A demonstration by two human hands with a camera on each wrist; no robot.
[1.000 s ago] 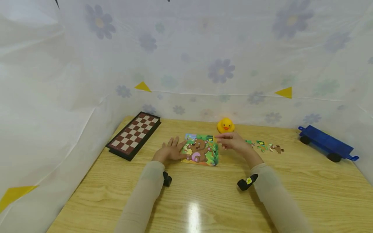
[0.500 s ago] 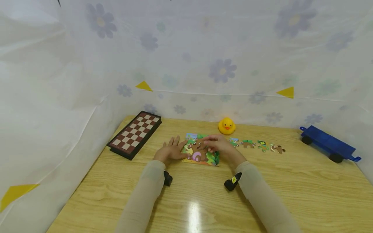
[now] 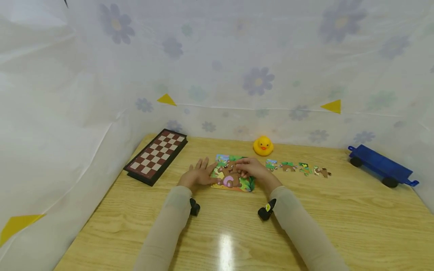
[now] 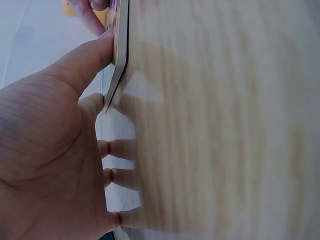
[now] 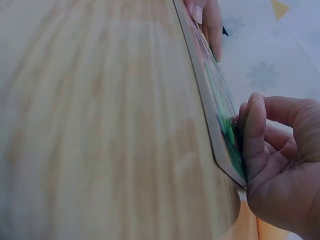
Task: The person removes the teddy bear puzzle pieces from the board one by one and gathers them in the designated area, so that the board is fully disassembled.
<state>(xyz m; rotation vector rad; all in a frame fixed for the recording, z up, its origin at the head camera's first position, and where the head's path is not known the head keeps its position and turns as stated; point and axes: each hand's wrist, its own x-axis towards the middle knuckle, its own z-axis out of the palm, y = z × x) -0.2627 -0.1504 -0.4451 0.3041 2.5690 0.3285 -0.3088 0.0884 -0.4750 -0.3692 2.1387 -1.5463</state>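
Observation:
A bear jigsaw puzzle (image 3: 228, 182) lies flat on the wooden table, its picture facing up. My left hand (image 3: 198, 175) rests at its left side with fingers spread. In the left wrist view the thumb (image 4: 95, 55) presses on the puzzle's edge. Over the upper right part of the picture, my right hand (image 3: 252, 168) has its thumb and fingers drawn together. The right wrist view shows the right hand (image 5: 285, 145) pinching a thin dark-edged puzzle piece (image 5: 242, 122), mostly hidden by the fingers. That hand's side touches the puzzle's corner.
Several loose puzzle pieces (image 3: 288, 166) lie in a row to the right. A yellow rubber duck (image 3: 263, 146) sits behind the puzzle. At the left is a folded checkerboard (image 3: 157, 156), at the far right a blue wheeled toy cart (image 3: 381, 165). A flowered curtain (image 3: 217, 75) hangs behind.
My right hand has moved left, from the puzzle's right edge to over the bear's head, uncovering loose pieces in the row. The left hand stays in place.

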